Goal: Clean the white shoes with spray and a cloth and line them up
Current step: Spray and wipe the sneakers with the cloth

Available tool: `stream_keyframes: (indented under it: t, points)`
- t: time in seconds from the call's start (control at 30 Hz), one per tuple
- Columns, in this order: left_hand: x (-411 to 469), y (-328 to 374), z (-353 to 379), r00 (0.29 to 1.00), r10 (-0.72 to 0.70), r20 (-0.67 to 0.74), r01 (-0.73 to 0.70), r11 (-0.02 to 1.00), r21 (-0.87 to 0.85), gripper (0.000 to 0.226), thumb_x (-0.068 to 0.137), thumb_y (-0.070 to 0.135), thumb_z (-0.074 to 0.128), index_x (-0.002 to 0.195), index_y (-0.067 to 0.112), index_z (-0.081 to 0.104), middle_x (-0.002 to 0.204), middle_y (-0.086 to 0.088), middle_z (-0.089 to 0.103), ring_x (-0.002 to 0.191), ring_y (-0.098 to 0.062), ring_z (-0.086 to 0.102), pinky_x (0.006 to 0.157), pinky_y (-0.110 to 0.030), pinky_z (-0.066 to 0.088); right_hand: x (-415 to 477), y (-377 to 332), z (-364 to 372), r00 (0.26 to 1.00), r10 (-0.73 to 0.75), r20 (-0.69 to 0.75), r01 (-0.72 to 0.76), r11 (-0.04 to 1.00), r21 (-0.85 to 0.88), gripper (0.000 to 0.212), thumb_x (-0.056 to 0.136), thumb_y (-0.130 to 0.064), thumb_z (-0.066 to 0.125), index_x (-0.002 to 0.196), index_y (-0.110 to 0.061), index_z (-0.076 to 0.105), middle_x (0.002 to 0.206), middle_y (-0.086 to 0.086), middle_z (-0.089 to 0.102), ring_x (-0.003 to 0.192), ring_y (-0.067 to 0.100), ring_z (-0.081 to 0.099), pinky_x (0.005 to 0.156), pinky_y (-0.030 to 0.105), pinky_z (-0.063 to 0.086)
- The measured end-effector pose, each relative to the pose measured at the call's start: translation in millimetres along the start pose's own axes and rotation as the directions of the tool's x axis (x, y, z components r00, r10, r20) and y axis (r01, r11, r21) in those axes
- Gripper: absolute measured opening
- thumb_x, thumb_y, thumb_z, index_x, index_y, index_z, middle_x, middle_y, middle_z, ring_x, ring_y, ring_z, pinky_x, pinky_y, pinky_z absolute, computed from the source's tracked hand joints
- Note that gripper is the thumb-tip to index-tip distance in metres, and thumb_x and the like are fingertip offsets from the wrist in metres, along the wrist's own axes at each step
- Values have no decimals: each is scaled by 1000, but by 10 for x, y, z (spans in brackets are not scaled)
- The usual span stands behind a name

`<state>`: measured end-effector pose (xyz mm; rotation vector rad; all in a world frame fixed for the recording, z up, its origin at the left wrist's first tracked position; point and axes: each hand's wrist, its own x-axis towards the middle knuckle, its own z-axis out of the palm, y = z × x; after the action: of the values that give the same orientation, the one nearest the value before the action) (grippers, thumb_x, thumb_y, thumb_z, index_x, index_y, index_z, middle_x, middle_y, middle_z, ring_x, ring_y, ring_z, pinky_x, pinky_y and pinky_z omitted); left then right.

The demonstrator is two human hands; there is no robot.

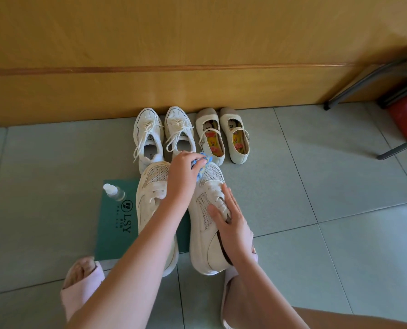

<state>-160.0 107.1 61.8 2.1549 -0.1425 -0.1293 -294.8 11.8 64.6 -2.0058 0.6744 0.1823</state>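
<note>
Against the wall (197, 43), sneakers (148, 135) and strap shoes (210, 138) stand paired.

Bare tiled floor (340, 191) lies open across the right middle of the frame and along the far left. At left centre a spray bottle (114, 192) stands on a green mat (113, 233). At upper centre laced sneakers (150, 136) and strap shoes (221, 138) line the wall (197, 43), and chair legs (363, 84) block the upper right.
</note>
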Motion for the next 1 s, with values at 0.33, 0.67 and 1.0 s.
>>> stream_keyframes:
  t: [0.33,0.67,1.0]
  points:
    - [-488,18,158,969,-87,-233,87,996,-11,15,90,18,62,98,9,71,89,-5,64,79,-18,56,65,-19,36,17,-17,-27,999,30,-13,-29,999,40,58,89,-48,56,140,-53,28,147,-25,34,131,1,40,83,23,33]
    - [-794,1,213,946,-187,-264,189,982,-21,20,92,21,58,105,9,68,92,-6,64,81,-16,58,71,-26,49,27,27,-15,1000,-12,20,12,1000,7,59,90,-48,54,141,-52,26,149,-26,29,132,0,38,84,21,32]
    - [-982,23,235,933,-261,-249,262,965,-31,24,95,22,54,111,9,65,98,-5,62,89,-16,58,76,-22,44,52,69,-9,1000,-10,25,10,1000,4,60,88,-51,54,140,-55,24,149,-25,29,131,4,40,84,24,35]
